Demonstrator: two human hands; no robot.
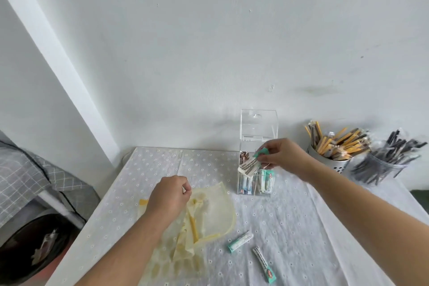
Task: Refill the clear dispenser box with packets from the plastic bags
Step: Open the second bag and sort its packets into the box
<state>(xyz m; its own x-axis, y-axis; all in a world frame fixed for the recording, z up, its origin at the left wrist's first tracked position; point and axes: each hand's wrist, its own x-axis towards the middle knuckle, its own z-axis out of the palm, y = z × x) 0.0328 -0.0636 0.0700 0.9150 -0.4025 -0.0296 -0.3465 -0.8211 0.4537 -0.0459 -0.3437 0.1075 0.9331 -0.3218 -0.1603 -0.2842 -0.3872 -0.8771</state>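
The clear dispenser box (258, 130) stands at the back of the table, its lid raised, with packets upright inside its lower part. My right hand (282, 157) is over the box opening and grips a bundle of teal-ended packets (251, 165) tilted down into it. My left hand (169, 195) rests on a yellowish plastic bag (216, 211) lying flat on the cloth, fingers pinched on its upper edge. Two loose packets lie in front: a teal and white packet (240, 241) and a second packet (264, 264) nearer me.
A white perforated holder (332, 162) with yellow and dark sticks stands right of the box. Beside it is a clear cup (380, 167) of dark sticks. The table carries a white dotted cloth (301, 227) and meets the wall. A grey checked fabric (25, 172) lies left.
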